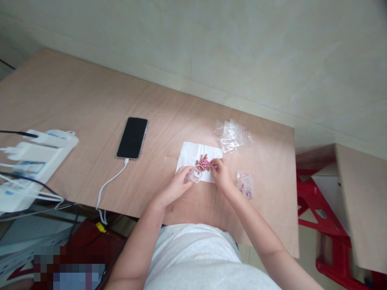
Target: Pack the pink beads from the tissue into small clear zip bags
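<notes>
A white paper sheet (187,153) on the table carries a small heap of pink pills (203,162) mixed with several brownish capsules (205,156). My left hand (183,179) is closed on a small clear plastic bag (196,175), its mouth facing the heap at the paper's lower edge. On the heap's right side, my right hand (220,171) has its thumb and fingertips pinched together on what looks like a pink pill, mostly covered by the fingers. To the right of that hand lies a clear zip bag (246,184) with several pills inside.
Behind the paper lies a pile of clear plastic bags (232,136). A phone (132,138) with a white charging cable (106,184) rests to the left. A white power strip (39,165) full of plugs is at the far left. Red stools (323,217) stand right of the table.
</notes>
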A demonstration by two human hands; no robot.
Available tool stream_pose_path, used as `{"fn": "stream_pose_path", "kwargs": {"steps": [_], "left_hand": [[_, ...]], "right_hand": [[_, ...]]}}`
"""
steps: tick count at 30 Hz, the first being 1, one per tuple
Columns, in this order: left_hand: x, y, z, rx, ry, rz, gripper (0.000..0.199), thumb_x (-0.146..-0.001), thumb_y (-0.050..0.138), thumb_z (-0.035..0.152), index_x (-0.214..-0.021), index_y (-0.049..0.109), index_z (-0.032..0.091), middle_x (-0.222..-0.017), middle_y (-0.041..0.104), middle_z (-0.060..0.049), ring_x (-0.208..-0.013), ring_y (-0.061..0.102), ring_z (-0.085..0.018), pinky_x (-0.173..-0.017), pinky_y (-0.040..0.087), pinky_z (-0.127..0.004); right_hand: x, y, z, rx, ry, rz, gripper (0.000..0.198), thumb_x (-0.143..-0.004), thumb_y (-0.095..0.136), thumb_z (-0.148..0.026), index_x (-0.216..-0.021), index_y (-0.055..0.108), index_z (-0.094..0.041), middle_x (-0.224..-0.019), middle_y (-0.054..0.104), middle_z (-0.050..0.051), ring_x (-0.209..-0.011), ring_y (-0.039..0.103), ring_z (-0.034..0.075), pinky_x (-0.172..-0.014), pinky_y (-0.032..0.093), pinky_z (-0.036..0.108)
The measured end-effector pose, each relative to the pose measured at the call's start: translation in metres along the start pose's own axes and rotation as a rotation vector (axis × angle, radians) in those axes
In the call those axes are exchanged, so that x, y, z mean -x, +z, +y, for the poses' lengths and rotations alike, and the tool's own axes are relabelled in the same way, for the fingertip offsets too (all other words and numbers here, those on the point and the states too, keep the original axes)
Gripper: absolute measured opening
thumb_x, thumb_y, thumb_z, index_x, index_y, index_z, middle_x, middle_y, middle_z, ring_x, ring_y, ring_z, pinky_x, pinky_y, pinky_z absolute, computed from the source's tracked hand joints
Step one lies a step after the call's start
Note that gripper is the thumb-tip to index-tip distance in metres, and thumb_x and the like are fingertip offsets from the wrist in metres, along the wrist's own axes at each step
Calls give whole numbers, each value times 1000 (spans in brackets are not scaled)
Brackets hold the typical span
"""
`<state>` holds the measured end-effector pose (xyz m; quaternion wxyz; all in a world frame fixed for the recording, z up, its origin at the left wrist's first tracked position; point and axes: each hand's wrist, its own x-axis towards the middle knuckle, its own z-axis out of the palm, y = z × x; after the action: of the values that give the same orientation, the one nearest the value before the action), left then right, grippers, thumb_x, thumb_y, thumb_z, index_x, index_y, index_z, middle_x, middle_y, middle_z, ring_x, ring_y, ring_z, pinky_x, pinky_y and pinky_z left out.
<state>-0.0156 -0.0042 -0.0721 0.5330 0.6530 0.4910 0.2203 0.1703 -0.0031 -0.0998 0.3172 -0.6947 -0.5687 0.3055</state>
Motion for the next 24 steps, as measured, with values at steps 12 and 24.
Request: {"fn": "stream_pose_path", "kwargs": {"steps": [12, 24], "left_hand": [[-2, 5, -3, 30, 30, -2, 37, -72, 50, 12, -109, 46, 18, -110, 49, -7, -106, 47, -19, -93, 36, -35], [0, 3, 1, 43, 28, 7, 38, -73, 49, 13, -111, 44, 18, -113, 49, -7, -108, 46, -19, -96, 33, -35]], "right_hand": [[26, -23, -66, -145, -132, -122, 12, -74, 54, -23, -82, 62, -19, -76, 53, 3, -63, 48, 12, -59, 42, 25], [15, -16, -23, 1, 46, 1, 17, -72, 49, -16, -85, 60, -17, -82, 53, 5, -70, 50, 15, -67, 41, 30]]}}
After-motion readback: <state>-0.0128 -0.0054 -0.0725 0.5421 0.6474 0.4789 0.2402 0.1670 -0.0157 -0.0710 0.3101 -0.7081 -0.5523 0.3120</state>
